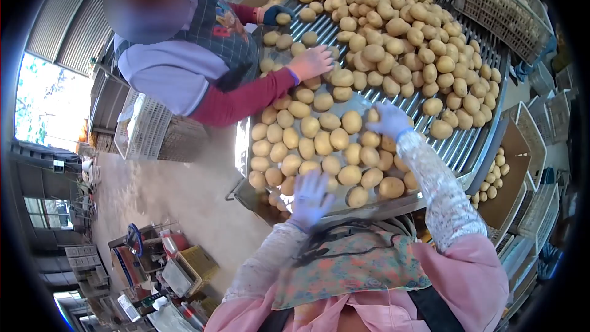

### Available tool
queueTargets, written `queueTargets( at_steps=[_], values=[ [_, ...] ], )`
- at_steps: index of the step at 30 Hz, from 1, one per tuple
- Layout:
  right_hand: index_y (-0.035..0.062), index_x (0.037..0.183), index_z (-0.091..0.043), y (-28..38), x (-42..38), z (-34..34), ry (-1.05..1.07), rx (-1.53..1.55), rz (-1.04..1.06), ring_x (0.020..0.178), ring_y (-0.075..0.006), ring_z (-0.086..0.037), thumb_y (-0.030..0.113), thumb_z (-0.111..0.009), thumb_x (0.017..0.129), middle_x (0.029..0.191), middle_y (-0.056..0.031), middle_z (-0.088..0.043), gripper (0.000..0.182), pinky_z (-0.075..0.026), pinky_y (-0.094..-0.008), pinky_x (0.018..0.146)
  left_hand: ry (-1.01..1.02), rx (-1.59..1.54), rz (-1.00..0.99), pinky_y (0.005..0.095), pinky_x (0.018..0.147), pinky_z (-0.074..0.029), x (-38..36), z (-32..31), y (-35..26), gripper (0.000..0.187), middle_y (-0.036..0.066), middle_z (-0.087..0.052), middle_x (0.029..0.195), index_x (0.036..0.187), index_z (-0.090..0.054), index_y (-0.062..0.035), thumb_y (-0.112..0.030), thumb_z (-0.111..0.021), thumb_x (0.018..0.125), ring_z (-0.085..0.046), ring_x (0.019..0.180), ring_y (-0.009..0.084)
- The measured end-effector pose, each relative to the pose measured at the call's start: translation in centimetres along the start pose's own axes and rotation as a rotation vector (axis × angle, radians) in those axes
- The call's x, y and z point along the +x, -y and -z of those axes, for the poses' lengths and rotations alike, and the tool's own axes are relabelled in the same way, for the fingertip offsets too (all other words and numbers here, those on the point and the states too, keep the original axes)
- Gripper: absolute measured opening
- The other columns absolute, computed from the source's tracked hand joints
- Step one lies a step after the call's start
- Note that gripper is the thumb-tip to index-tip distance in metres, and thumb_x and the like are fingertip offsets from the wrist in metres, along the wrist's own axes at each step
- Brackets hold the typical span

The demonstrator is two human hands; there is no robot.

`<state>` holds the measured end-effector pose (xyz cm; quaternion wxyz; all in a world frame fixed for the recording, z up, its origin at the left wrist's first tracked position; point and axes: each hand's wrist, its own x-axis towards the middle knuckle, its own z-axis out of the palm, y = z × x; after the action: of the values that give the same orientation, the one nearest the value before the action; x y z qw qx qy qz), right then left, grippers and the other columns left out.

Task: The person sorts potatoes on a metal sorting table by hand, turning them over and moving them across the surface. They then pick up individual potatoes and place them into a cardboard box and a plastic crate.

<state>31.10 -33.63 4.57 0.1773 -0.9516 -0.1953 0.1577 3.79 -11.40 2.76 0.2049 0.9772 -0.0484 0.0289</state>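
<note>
Many potatoes (322,142) lie on a metal sorting table, spread on its flat near part. My left hand (310,200), in a thin lavender glove, is open with fingers spread over the potatoes at the near edge. Farther up, my right hand (393,122), gloved the same way, has its fingers curled round a potato (373,115) where the flat part meets the rollers. The underside of that grip is hidden. Both my forearms wear patterned sleeves.
A large heap of potatoes (399,31) covers the metal rollers (458,147). Across the left side, a co-worker's bare hand (312,61) rests on potatoes; their other, gloved hand (275,15) holds one. Plastic crates (501,9) and a cardboard-lined box (513,178) stand at right.
</note>
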Motion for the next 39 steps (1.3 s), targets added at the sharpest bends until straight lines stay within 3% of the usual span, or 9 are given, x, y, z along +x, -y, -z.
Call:
queueTargets(
  at_steps=[5, 7, 10, 12, 13, 18, 22, 36, 39],
  values=[
    [0.0075, 0.124, -0.058, -10.2, -9.6, -1.5, -0.529, 1.408, -0.119, 0.101, -0.0211, -0.068, 0.029, -0.073, 0.082, 0.110, -0.0098, -0.066, 0.050, -0.056, -0.0326, 0.082, -0.064, 0.153, -0.036, 0.0589, 0.114, -0.027, 0.9, 2.7, 5.0, 0.064, 0.022, -0.050, 0.143, 0.141, -0.051, -0.0041, -0.036, -0.067, 0.088, -0.043, 0.135, 0.0419],
    [0.0048, 0.128, -0.053, -15.4, -17.1, 1.1, -0.724, 1.506, -0.052, 0.097, -0.0178, -0.064, 0.028, -0.061, 0.095, 0.115, -0.0062, -0.060, 0.041, -0.057, -0.0301, 0.078, -0.021, 0.111, -0.158, 0.0589, 0.116, -0.025, 4.6, 3.0, 5.5, 0.065, 0.024, -0.049, 0.143, 0.143, -0.050, -0.0047, -0.037, -0.066, 0.089, -0.041, 0.136, 0.0450],
    [0.0097, 0.138, -0.049, -27.1, -26.1, 3.8, -1.036, 1.231, -0.459, 0.114, -0.0303, -0.065, 0.039, -0.073, 0.087, 0.120, -0.0165, -0.061, 0.063, -0.057, -0.0345, 0.087, -0.157, 0.194, -0.130, 0.0601, 0.116, -0.024, 11.2, -0.1, 4.8, 0.064, 0.026, -0.046, 0.146, 0.146, -0.048, -0.0055, -0.039, -0.060, 0.093, -0.038, 0.138, 0.0472],
    [0.0098, 0.150, -0.040, -29.1, -30.1, 4.8, -1.018, 0.023, -0.934, 0.131, -0.0359, -0.051, 0.039, -0.073, 0.089, 0.139, -0.0229, -0.051, 0.075, -0.047, -0.0413, 0.105, -0.101, 0.274, -0.025, 0.0604, 0.117, -0.020, 13.8, -2.8, 2.9, 0.064, 0.027, -0.041, 0.150, 0.150, -0.041, -0.0074, -0.039, -0.055, 0.096, -0.035, 0.140, 0.0470],
    [0.0093, 0.156, -0.032, -29.1, -31.6, 5.0, -0.969, -0.008, -0.939, 0.141, -0.0398, -0.037, 0.039, -0.073, 0.089, 0.151, -0.0277, -0.038, 0.084, -0.035, -0.0432, 0.115, -0.065, 0.366, 0.108, 0.0607, 0.118, -0.017, 15.2, -3.9, 1.7, 0.064, 0.028, -0.036, 0.154, 0.155, -0.035, -0.0092, -0.038, -0.050, 0.100, -0.031, 0.143, 0.0469],
    [0.0071, 0.133, -0.062, -14.5, -25.9, 1.6, -0.650, 0.249, -0.204, 0.120, -0.0396, -0.057, 0.025, -0.075, 0.081, 0.129, -0.0234, -0.061, 0.057, -0.045, -0.0441, 0.104, -0.056, 0.338, -0.207, 0.0625, 0.118, -0.016, 10.5, -5.2, -0.5, 0.069, 0.025, -0.036, 0.155, 0.156, -0.034, -0.0104, -0.045, -0.050, 0.098, -0.031, 0.144, 0.0458],
    [0.0289, 0.134, -0.063, -5.3, -21.4, -1.9, -0.321, -0.073, 0.227, 0.132, -0.0453, -0.045, 0.050, -0.073, 0.073, 0.145, -0.0168, -0.050, 0.066, -0.033, -0.0607, 0.109, 0.085, 0.056, -0.185, 0.0614, 0.117, -0.020, 2.9, 0.3, 2.2, 0.068, 0.018, -0.042, 0.154, 0.150, -0.044, -0.0096, -0.049, -0.055, 0.095, -0.035, 0.142, 0.0442],
    [0.0253, 0.131, -0.063, 7.3, -14.0, -12.1, -0.138, -0.132, 0.685, 0.142, -0.0400, -0.036, 0.055, -0.068, 0.080, 0.152, -0.0091, -0.045, 0.060, -0.020, -0.0661, 0.116, -0.125, 0.379, 0.185, 0.0610, 0.117, -0.020, 2.3, -5.1, 3.9, 0.067, 0.018, -0.040, 0.155, 0.150, -0.044, -0.0104, -0.044, -0.058, 0.094, -0.035, 0.142, 0.0437],
    [0.0211, 0.123, -0.066, 2.9, -15.6, -8.5, -0.106, -0.150, 0.945, 0.127, -0.0328, -0.053, 0.047, -0.068, 0.082, 0.142, -0.0085, -0.054, 0.049, -0.036, -0.0523, 0.112, -0.027, 0.350, 0.029, 0.0624, 0.115, -0.021, 1.2, -2.3, 0.1, 0.066, 0.017, -0.041, 0.154, 0.148, -0.047, -0.0138, -0.045, -0.060, 0.092, -0.036, 0.142, 0.0415]
  ],
)
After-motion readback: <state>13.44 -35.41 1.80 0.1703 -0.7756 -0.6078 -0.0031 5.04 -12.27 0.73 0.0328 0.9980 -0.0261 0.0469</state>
